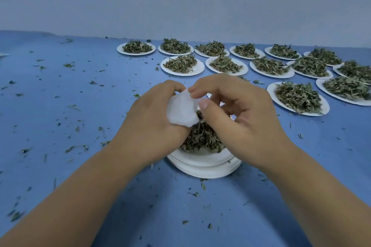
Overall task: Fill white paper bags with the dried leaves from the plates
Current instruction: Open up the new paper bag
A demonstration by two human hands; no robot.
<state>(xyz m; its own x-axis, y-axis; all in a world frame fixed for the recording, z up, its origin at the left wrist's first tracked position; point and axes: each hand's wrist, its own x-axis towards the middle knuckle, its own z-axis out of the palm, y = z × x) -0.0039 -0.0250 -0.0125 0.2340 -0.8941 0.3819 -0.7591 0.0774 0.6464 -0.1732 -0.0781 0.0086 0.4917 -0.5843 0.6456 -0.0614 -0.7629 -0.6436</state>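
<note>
A blue table [80, 90] strewn with leaf crumbs bears a stack of white plates [202, 168] close to the person, and beyond that stack and to its right stand rows of single plates [182, 65], each heaped with leaves. Above the stack the left hand [152, 118] curls round a white paper bag [181, 109], while the right hand [241, 118], fingers bent, pinches the bag's upper edge between forefinger and thumb. Under the bag, dried leaves [200, 138] lie piled on the stack's top plate.
</note>
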